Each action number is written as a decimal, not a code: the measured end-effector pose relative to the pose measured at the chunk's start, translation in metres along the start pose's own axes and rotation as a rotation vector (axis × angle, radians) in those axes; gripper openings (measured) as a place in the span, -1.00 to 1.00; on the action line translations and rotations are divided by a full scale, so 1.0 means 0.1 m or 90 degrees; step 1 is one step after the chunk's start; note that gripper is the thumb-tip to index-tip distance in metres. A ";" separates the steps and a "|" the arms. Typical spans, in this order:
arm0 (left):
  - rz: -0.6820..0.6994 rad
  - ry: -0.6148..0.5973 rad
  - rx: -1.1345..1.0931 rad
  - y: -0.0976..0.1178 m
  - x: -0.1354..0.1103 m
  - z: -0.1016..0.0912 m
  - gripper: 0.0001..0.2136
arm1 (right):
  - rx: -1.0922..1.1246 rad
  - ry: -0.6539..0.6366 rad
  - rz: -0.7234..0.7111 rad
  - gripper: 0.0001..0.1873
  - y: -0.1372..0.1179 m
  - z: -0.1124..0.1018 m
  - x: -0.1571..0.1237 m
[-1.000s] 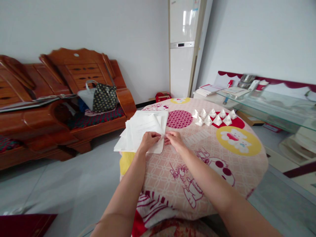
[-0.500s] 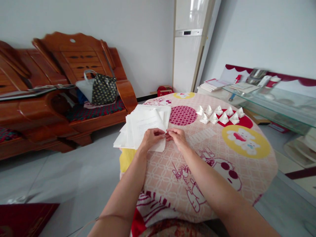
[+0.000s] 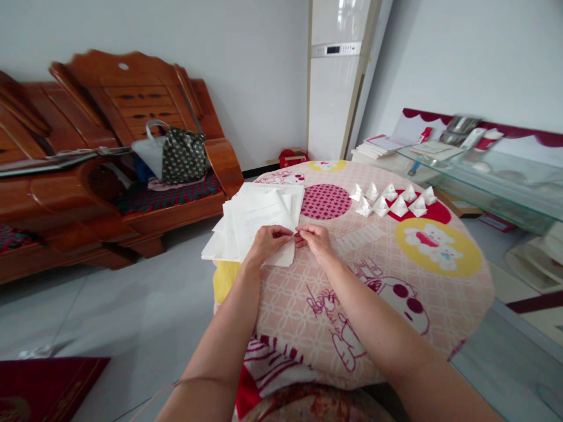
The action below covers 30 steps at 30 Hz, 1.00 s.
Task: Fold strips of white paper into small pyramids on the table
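A loose stack of white paper sheets (image 3: 253,220) lies on the left side of a round table under a pink patterned cloth (image 3: 373,275). My left hand (image 3: 266,243) rests on the stack's near right corner, fingers curled and pinching the top sheet's edge. My right hand (image 3: 314,240) meets it from the right, thumb and fingers pinched on the same edge. Several small white folded paper pyramids (image 3: 391,202) stand in two rows at the table's far side, well beyond both hands.
A carved wooden bench (image 3: 101,158) with a dotted handbag (image 3: 178,155) stands to the left. A tall white air conditioner (image 3: 334,82) fills the corner. A glass shelf (image 3: 492,176) with books and containers runs along the right. Grey floor lies left of the table.
Both hands stay pinched at the top sheet's right edge; the fingers have shifted slightly along it. The view has drifted a little; the stack and pyramids lie as before.
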<state>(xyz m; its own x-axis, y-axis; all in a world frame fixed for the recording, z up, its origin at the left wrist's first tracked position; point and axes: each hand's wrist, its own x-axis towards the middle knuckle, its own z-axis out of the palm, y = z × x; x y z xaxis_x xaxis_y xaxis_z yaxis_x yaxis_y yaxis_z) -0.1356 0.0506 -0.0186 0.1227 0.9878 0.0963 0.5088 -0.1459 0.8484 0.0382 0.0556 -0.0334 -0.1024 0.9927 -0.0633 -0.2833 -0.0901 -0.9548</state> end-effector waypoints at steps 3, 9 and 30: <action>0.000 0.004 0.003 -0.01 0.00 0.00 -0.71 | 0.001 -0.004 0.000 -0.92 0.00 -0.01 0.00; -0.016 0.019 0.038 0.03 0.00 0.00 -0.74 | 0.005 -0.002 -0.001 -0.92 0.00 0.00 0.00; -0.067 0.156 -0.186 -0.06 0.07 0.08 -0.69 | -0.682 -0.111 -0.451 -0.53 0.18 0.24 -0.26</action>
<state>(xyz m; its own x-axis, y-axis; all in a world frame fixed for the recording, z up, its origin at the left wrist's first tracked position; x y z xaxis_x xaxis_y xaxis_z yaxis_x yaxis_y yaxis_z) -0.1313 0.0581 -0.0272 -0.1428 0.9855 0.0919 0.2390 -0.0558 0.9694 0.0131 0.0264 -0.0421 -0.3896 0.7674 0.5093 0.5651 0.6358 -0.5257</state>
